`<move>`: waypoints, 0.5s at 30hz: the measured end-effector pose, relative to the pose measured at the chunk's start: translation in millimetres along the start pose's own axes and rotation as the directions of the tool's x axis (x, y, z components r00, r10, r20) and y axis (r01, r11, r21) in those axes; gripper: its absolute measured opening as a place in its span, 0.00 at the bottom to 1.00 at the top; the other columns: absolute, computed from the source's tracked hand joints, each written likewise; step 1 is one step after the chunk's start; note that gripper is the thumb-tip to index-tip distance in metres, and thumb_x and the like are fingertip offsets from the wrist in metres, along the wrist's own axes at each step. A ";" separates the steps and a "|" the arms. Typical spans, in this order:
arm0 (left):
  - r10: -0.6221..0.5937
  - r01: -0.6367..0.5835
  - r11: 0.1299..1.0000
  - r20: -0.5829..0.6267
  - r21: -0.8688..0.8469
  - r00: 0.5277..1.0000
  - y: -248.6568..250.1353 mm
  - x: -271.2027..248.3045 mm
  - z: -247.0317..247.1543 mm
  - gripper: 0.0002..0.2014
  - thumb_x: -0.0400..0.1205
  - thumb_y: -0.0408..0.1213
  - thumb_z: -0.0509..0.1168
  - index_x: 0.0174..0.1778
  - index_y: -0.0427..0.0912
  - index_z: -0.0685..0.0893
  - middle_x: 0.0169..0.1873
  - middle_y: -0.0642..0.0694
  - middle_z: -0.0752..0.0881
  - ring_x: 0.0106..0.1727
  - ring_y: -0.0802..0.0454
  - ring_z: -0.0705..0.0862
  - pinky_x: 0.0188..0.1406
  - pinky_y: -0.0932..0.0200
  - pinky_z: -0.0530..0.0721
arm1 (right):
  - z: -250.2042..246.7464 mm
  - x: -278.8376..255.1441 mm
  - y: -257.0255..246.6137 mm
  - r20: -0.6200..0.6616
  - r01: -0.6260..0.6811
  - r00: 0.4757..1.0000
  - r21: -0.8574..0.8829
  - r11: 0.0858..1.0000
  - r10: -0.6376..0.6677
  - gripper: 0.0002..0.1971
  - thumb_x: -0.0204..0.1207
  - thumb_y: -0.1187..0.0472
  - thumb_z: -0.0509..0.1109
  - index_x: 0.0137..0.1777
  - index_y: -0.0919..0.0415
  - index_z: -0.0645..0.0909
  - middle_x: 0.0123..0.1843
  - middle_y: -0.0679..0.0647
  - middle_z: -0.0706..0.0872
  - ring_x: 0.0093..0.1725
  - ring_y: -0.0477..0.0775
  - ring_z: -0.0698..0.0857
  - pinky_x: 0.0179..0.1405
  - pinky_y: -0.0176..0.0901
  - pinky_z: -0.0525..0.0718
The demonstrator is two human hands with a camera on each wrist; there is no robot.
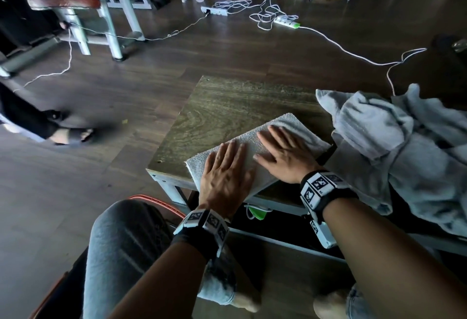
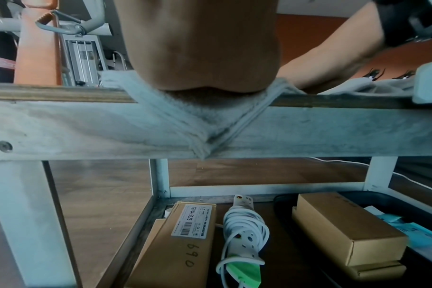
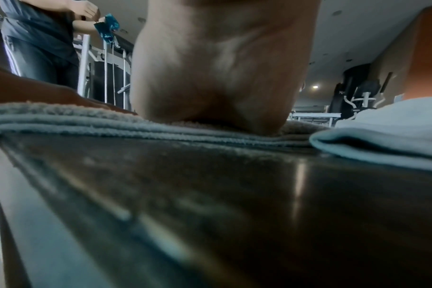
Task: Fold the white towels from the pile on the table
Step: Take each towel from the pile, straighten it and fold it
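My left hand (image 1: 226, 169) lies flat, fingers straight and together, pressing the near-left end of the folded towel (image 1: 290, 129); my right hand (image 1: 285, 157) lies flat just beside it, fingers spread a little, pressing the towel's middle. Neither hand grips anything.

From the left wrist view I see the shelf (image 2: 146, 218) under the table: a cardboard box with a printed label (image 2: 180, 243), a coiled white power strip with a green plug (image 2: 244, 230), and a second cardboard box (image 2: 345, 230) that seems to sit in a dark tray, though I cannot tell its edges for certain.

The folded towel rests on the wooden table (image 1: 227, 106), at its near edge. Its long axis runs diagonally, from near-left to far-right. Its near corner hangs over the table's front rail (image 2: 62, 126), layered edges showing. From the right wrist view I count several stacked layers along its side.

The pile of unfolded towels (image 1: 404, 146) sits on the table's right part, just beside the folded one's far-right end.
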State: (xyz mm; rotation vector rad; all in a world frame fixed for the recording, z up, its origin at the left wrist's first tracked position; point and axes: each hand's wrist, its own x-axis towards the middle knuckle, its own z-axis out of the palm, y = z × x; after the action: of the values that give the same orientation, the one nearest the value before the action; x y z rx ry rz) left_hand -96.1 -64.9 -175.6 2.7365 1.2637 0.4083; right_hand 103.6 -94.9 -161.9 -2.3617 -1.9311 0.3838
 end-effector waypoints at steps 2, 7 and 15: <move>-0.015 0.015 1.000 0.004 0.013 1.000 -0.3 -0.6 0.3 0.32 0.85 0.61 0.41 0.85 0.55 0.54 0.85 0.49 0.55 0.86 0.48 0.53 0.84 0.46 0.52 | -3.3 0.6 1.2 0.023 -0.025 0.999 0.002 1.000 0.025 0.39 0.76 0.23 0.42 0.85 0.32 0.39 0.88 0.42 0.35 0.87 0.49 0.35 0.86 0.56 0.37; -0.062 0.062 0.998 0.027 0.023 0.998 -4.7 -3.9 -2.4 0.34 0.83 0.65 0.39 0.85 0.55 0.51 0.85 0.50 0.54 0.86 0.47 0.51 0.83 0.45 0.52 | -9.9 0.4 1.6 0.070 -0.166 0.984 0.003 0.986 0.166 0.44 0.70 0.18 0.38 0.84 0.32 0.35 0.87 0.45 0.29 0.86 0.53 0.31 0.85 0.59 0.34; -0.119 0.119 0.993 0.082 0.003 0.989 -14.2 -2.7 -9.1 0.37 0.78 0.74 0.38 0.83 0.62 0.50 0.84 0.45 0.56 0.84 0.44 0.52 0.83 0.43 0.53 | -18.0 -9.7 6.4 0.136 -0.331 0.936 0.027 0.943 0.324 0.46 0.74 0.20 0.39 0.86 0.43 0.32 0.87 0.54 0.27 0.86 0.57 0.31 0.84 0.60 0.35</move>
State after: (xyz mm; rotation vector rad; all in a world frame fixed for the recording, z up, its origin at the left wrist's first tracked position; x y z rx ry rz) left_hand -110.8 -57.9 -170.3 2.6292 1.3954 0.2824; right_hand 112.1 -103.8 -144.4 -2.6887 -1.5450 0.6126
